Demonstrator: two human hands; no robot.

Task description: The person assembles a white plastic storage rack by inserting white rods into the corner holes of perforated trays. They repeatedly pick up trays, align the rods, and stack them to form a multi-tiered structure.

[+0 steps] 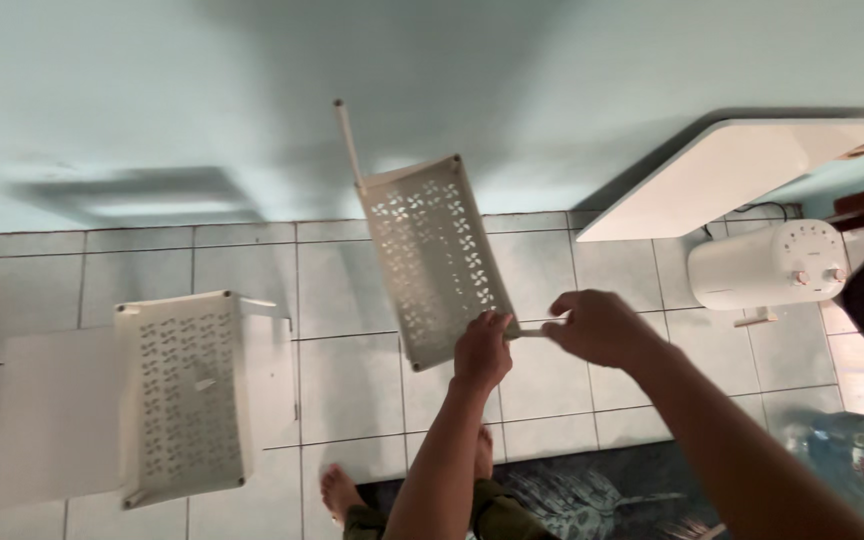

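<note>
Open tiled floor (352, 370) spreads between the two white perforated shelf panels. The left hand (482, 350) is closed on the near edge of the raised panel (432, 260), held above the floor at centre; a thin pole (349, 145) juts from its far corner. The right hand (602, 325) pinches a short white rod (530, 333) at that edge. The second panel (187, 390) lies far left. A white fan heater (767, 262) stands right; the bottle (852, 450) at the near right is blurred.

left hand (482, 350) gripping a perforated white shelf panel (434, 255) held up over the tiled floor (342, 280), right hand (602, 325) pinching a thin rod (530, 333) at its corner, second shelf panel (187, 395) lying on the floor, white fan heater (767, 263) off right
</note>
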